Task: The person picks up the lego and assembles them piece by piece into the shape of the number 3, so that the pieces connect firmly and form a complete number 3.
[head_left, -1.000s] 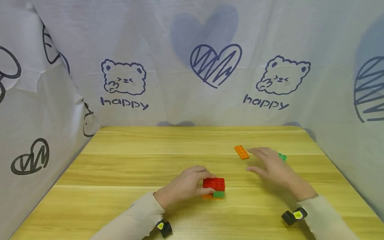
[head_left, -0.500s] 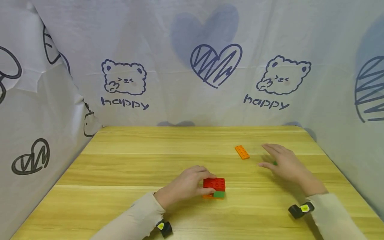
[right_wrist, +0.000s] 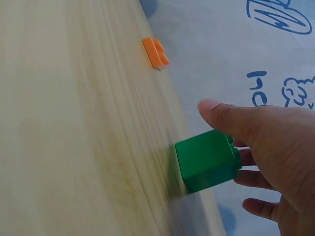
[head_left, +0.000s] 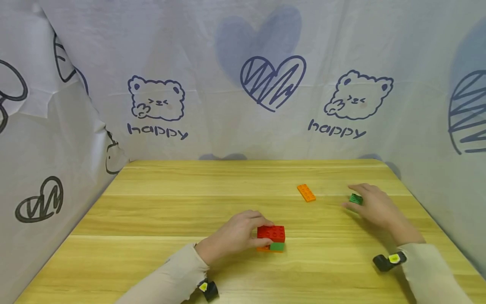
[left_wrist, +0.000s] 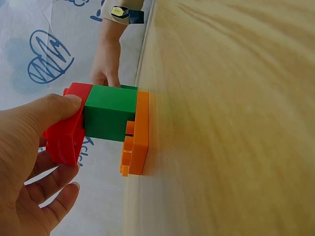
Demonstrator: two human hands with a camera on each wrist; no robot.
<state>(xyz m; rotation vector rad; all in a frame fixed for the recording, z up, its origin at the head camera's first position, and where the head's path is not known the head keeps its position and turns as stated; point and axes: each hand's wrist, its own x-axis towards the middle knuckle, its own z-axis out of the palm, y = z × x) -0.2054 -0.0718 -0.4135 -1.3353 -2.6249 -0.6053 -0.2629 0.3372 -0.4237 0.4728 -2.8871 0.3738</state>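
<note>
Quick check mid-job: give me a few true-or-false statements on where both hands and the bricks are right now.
1. The left hand grips the brick stack. True.
2. The stack's top brick is green. False: the red brick is on top, a green one sits in the middle, an orange plate lies underneath.
3. The right hand is at the loose green brick. True.
4. The orange plate is in the right hand's grip. False: it lies alone on the table, apart from both hands.
5. The stack is lifted off the table. False: it rests on the wood.
</note>
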